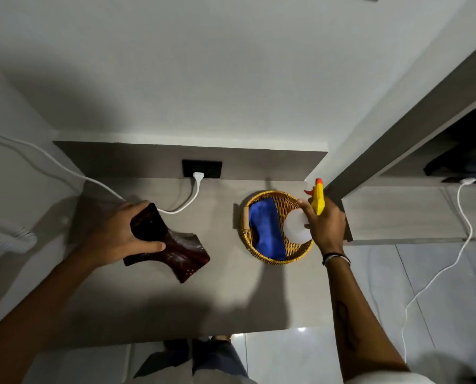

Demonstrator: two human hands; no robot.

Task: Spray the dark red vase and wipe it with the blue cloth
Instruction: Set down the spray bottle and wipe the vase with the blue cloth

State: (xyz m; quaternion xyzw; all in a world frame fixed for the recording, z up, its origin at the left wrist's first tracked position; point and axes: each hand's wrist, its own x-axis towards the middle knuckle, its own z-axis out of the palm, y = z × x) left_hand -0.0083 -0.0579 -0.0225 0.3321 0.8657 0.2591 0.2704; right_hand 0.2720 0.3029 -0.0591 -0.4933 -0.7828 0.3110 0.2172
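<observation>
Inside wicker basket lies blue cloth.

No readable text, label, brand, number or sign anywhere in the frame.

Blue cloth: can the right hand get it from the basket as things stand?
Probably not yet: right hand is closed on the spray bottle, which partly overhangs the blue cloth in the basket.
</observation>
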